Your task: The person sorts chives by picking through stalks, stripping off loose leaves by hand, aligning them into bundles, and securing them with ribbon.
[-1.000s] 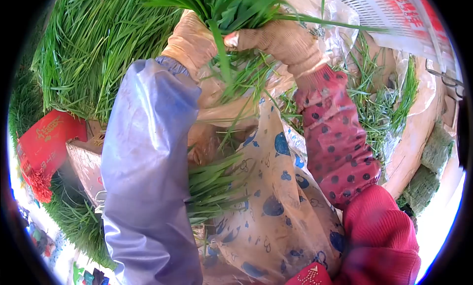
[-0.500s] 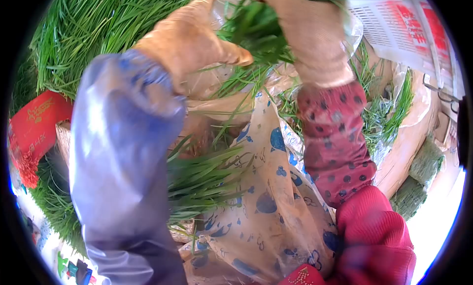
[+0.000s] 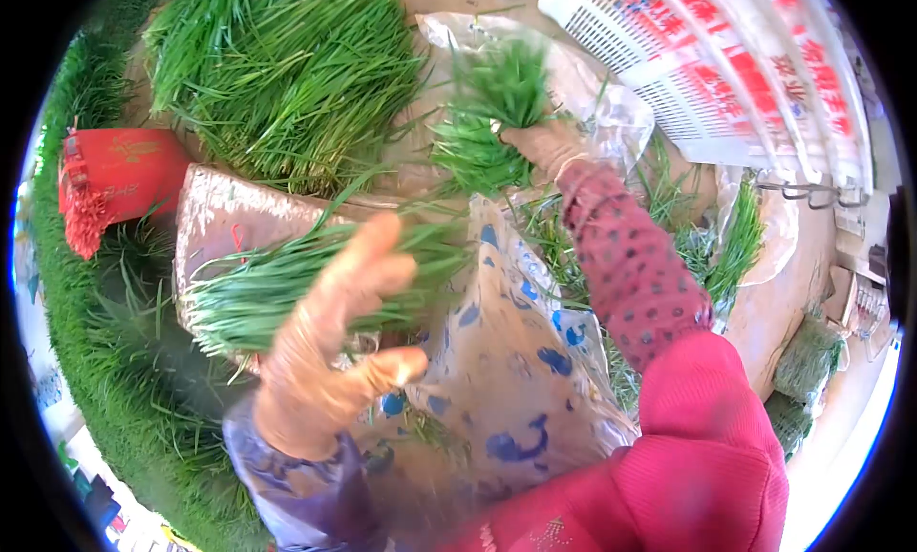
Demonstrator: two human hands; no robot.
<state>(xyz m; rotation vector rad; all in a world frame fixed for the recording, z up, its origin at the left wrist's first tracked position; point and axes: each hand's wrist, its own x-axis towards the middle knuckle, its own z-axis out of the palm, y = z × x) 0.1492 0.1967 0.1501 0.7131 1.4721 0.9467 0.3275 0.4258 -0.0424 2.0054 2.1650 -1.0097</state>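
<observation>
My left hand (image 3: 320,361), in an orange glove, is open with its thumb and fingers apart. It hovers in front of a loose bunch of green chives (image 3: 258,294) with pale stem ends, lying across a worn block-like surface (image 3: 215,208). Whether the glove touches the leaves I cannot tell. Farther forward, my right hand (image 3: 549,146) is closed around another bunch of chives (image 3: 506,89), held over a plastic sheet. The leaves partly hide its fingers. Over my lap spreads a clear plastic sheet with blue prints (image 3: 516,380).
A big heap of chives (image 3: 287,74) lies ahead on the left. Beside it is a red packet with a tassel (image 3: 143,175). Growing greenery (image 3: 105,361) lines the left. A white crate (image 3: 688,84) with red-printed sacking stands far right; loose leaves (image 3: 702,242) lie near my right sleeve.
My left hand has drawn back toward me and down from the far side. The right hand still holds its bunch, now fully in view. The view has tilted, showing more of the crate.
</observation>
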